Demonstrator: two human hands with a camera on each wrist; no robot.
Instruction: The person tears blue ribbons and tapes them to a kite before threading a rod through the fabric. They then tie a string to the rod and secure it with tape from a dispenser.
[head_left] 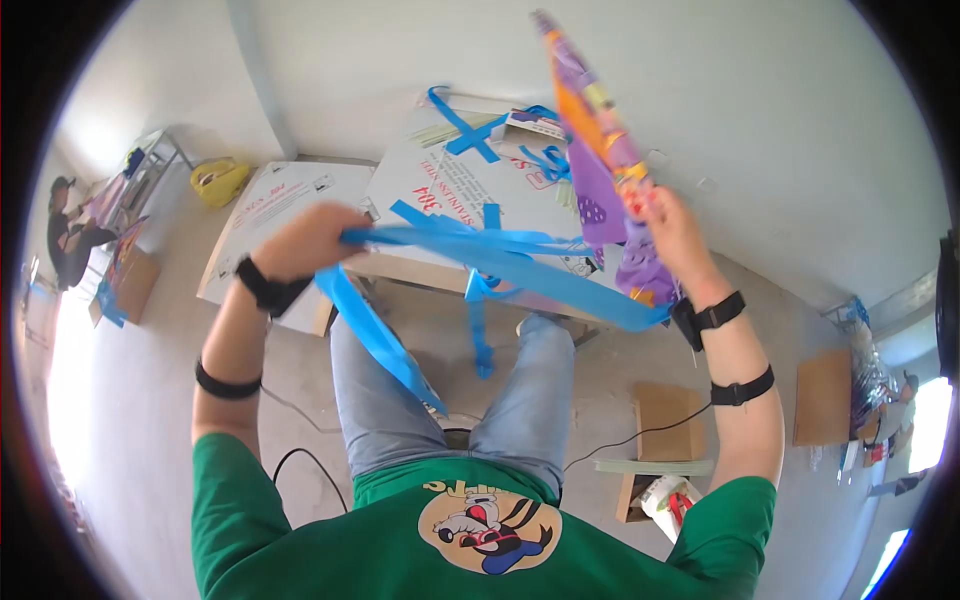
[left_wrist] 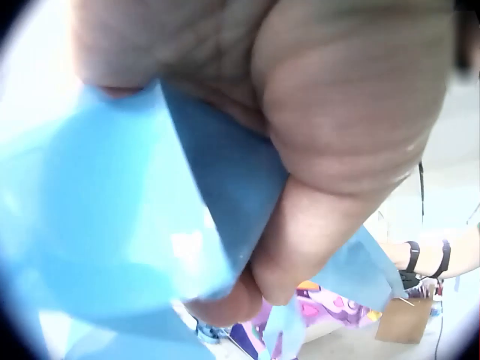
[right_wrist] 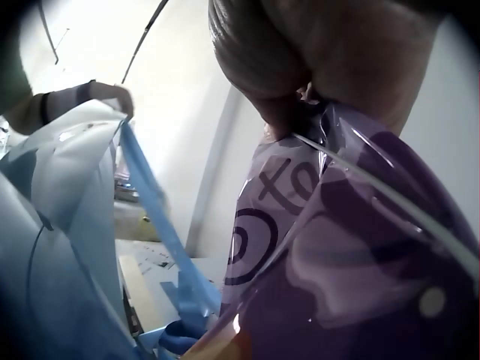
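Stretching between the two raised hands in the head view, a blue plastic strip [head_left: 560, 275] runs from the left hand [head_left: 322, 238], whose fingers are curled around one end, across to the right forearm. The right hand [head_left: 672, 225] pinches a purple printed plastic film [head_left: 597, 195] that stands up toward the wall [head_left: 720, 90]. The work looks part-way: strip and film are both gripped and lifted above the white lettered board [head_left: 400, 168], while crossed blue strips [head_left: 475, 138] lie on it, not taken up, beside a small carton [head_left: 535, 127]. The board's near edge lies just above the jeans [head_left: 385, 370], with loose ribbon dangling past it, a possible snag. Open air lies to the left, over a second board [head_left: 300, 190]; toward the wall, room looks tighter for the tall film. In the left wrist view, the fingers and thumb close firmly over broad folded blue plastic, with the purple film behind. In the right wrist view, the fingers grip the film's gathered upper edge, and a blue length slopes from the far hand down toward the board; whether strip and film are joined, I cannot tell.
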